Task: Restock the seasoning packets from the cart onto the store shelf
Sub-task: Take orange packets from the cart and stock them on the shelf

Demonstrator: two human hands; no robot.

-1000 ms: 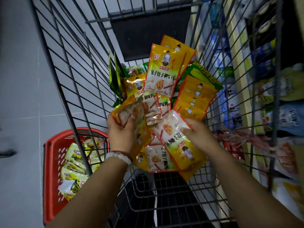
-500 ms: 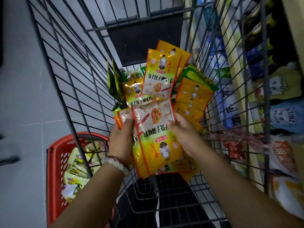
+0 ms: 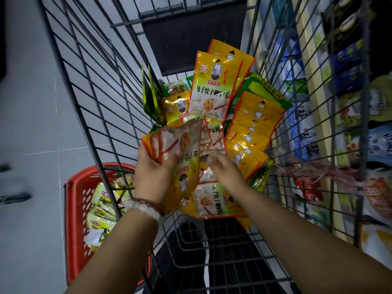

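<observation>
Yellow seasoning packets (image 3: 212, 85) with red edges lie piled in the wire cart (image 3: 101, 96); several are fanned along its right side (image 3: 252, 132). My left hand (image 3: 154, 172) grips a stack of these packets (image 3: 180, 145), held upside down above the pile. My right hand (image 3: 224, 172) reaches down among the loose packets just right of that stack, its fingers curled and blurred; whether it holds one is unclear. Another packet (image 3: 212, 200) lies under my right wrist. The store shelf (image 3: 307, 66) runs along the right, beyond the cart's wire wall.
A red plastic basket (image 3: 74, 209) with pale green packets sits on the floor left of the cart. Green packets (image 3: 150, 98) stand at the pile's left. Shelf goods in blue and yellow bags (image 3: 301, 128) show through the cart's right wall. Grey floor tiles (image 3: 31, 102) lie to the left.
The packet held between both hands has joined the stack in my left hand. My right hand let go of it and dropped lower into the pile.
</observation>
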